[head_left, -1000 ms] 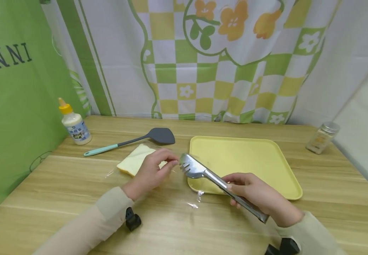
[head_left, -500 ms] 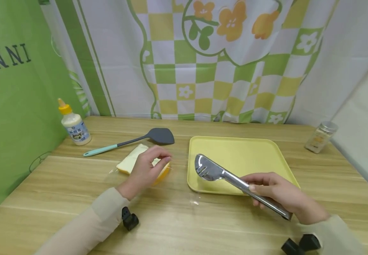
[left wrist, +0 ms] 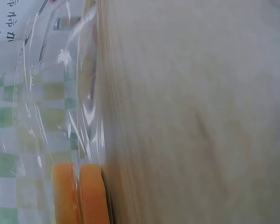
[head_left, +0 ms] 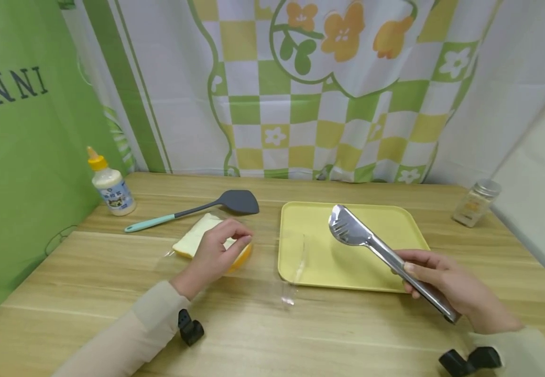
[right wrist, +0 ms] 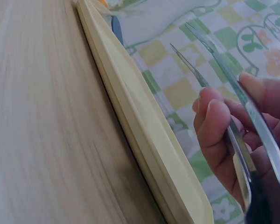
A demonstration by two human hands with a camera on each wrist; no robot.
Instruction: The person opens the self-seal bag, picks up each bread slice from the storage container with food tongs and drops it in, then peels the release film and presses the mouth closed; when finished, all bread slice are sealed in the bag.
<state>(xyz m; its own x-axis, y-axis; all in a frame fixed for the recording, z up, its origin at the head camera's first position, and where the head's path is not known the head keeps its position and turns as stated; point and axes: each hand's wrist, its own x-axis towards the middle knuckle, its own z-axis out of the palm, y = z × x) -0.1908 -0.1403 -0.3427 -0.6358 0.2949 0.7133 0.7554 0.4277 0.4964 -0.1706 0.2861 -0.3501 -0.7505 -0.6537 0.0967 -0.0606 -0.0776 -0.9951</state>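
My left hand (head_left: pixel 213 254) is over the bread slices (head_left: pixel 194 238), thumb and forefinger pinching the clear plastic bag (left wrist: pixel 60 98) around them. In the left wrist view the film stands raised, with the orange crusts of two slices (left wrist: pixel 93 193) inside. The bag's mouth reaches right, over the near left corner of the yellow tray (head_left: pixel 310 280). My right hand (head_left: pixel 447 288) grips metal serving tongs (head_left: pixel 385 254) by their arms, above the tray's right part. In the right wrist view the tong tips stand a little apart with nothing between them.
A turner (head_left: pixel 197 208) with a grey blade and mint handle lies behind the bread. At the back left stands a squeeze bottle (head_left: pixel 113 191) with a yellow cap. A glass shaker jar (head_left: pixel 477 202) stands at the back right, on the wooden table (head_left: pixel 253 335).
My right hand has carried the tongs rightward, away from the left hand and over the tray. My left hand has shifted slightly left and nearer. The bag's mouth now spreads over the tray's corner.
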